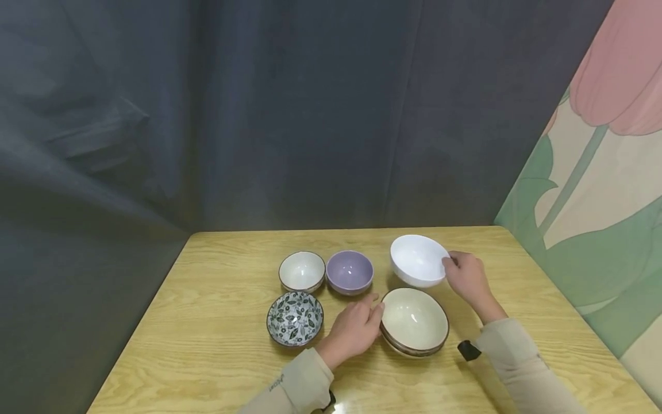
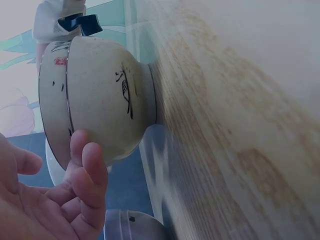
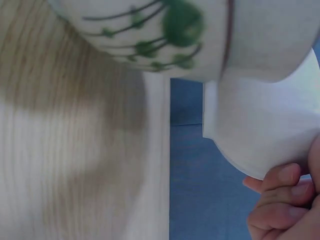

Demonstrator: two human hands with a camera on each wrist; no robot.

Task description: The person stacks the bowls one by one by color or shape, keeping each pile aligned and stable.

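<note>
Right hand (image 1: 467, 277) pinches the white bowl (image 1: 418, 260) rim, tilting it up; left hand (image 1: 355, 328), fingers relaxed, touches the cream bowl (image 1: 414, 319); next likely nesting them

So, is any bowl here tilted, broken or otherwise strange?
Only the white bowl: the right hand grips its rim and it sits tilted, opening toward the left. The other bowls sit level; no cracks or spills show.

A plain white bowl (image 1: 418, 260), a lilac bowl (image 1: 349, 271) and a leaf-patterned bowl (image 1: 295, 318) on pale wood.
</note>
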